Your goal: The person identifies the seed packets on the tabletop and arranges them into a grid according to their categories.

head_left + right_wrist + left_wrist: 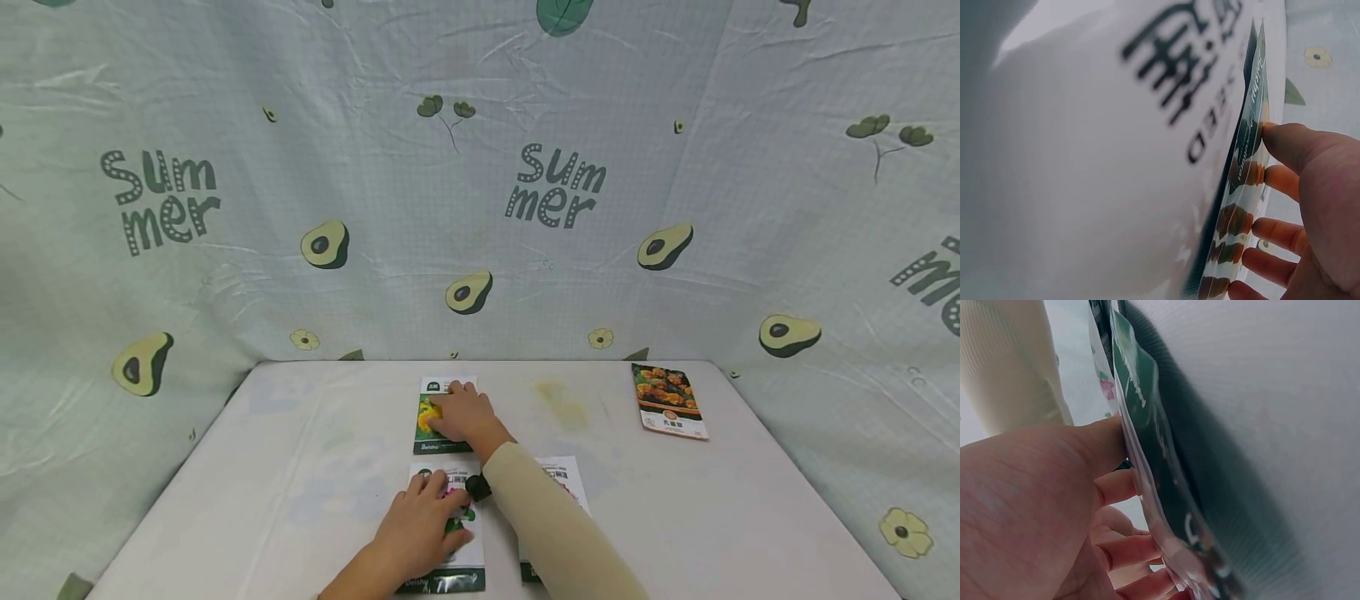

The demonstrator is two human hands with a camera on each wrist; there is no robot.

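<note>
On the white table, a seed packet with yellow flowers and a dark green lower band [442, 447] lies flat, and my right hand [463, 415] rests on it with fingers spread. Nearer to me is a second seed packet with pink flowers [474, 557], partly covered by my left hand [420, 533]. In the left wrist view, the thumb and fingertips touch that packet's face. The right wrist view has the fingertips on the upper packet [1254, 125]. A third packet [568, 482] lies to the right, mostly hidden under my right forearm.
A packet with orange flowers [670, 404] lies apart at the table's back right. Behind the table hangs a pale curtain [390, 183] printed with avocados and lettering. A small black object [477, 487] sits by the right sleeve [555, 533].
</note>
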